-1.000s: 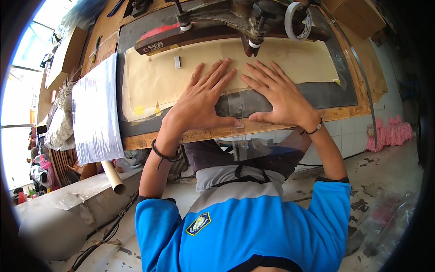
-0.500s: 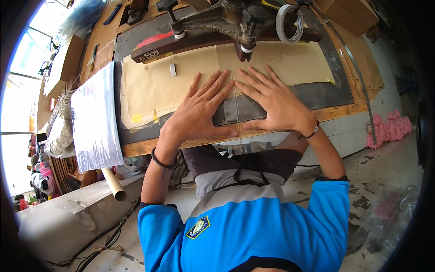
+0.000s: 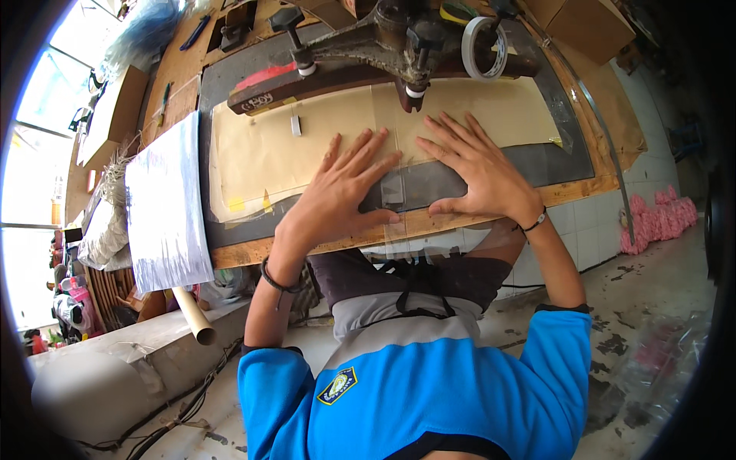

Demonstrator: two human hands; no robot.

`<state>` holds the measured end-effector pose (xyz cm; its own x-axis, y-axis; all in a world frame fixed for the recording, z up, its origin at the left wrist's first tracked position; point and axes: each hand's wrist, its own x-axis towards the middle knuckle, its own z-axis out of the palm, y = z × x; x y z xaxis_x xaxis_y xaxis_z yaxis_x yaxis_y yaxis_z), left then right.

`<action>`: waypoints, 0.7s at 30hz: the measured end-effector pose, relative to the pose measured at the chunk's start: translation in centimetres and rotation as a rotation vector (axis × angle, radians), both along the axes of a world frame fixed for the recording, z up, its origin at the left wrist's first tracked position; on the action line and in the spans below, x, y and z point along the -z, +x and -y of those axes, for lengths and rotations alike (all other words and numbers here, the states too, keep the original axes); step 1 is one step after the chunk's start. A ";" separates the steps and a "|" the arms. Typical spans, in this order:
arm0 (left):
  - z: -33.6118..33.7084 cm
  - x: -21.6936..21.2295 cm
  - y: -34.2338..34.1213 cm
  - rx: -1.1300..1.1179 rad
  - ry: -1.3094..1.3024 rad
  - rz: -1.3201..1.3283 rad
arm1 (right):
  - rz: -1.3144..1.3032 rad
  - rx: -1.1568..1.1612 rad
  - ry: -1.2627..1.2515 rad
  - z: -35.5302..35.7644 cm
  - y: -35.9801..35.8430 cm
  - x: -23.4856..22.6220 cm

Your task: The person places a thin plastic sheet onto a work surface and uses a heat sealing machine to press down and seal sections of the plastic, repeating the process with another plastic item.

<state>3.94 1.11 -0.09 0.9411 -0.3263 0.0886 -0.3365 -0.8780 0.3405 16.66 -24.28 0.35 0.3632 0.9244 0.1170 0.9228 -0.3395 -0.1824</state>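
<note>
Left hand [image 3: 337, 201] and right hand [image 3: 483, 172], each grip open, fingers spread, press flat on clear plastic sheet [image 3: 395, 192] over tan paper sheet [image 3: 261, 157], near front edge of wooden desk [image 3: 307, 244].

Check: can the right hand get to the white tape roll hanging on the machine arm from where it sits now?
Probably yes. The right hand lies flat on the clear film and tan sheet; the tape roll hangs just beyond its fingertips, with nothing between them. The dark machine arm's foot stands left of that path.

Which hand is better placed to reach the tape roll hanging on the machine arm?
Right, probably. The right hand lies flat on the tan sheet just below the tape roll. The left hand presses the clear film farther left, with the machine arm between.
</note>
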 end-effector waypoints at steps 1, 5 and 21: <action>0.3 0.1 -0.3 -0.003 0.014 0.009 | 0.001 -0.005 -0.011 -0.1 -0.1 -0.1; 0.9 0.2 -0.6 -0.015 0.008 0.017 | -0.037 -0.025 -0.025 -0.6 -1.9 0.3; 0.6 -0.2 -0.4 0.022 -0.005 -0.084 | -0.019 0.006 -0.008 -1.1 -2.3 0.9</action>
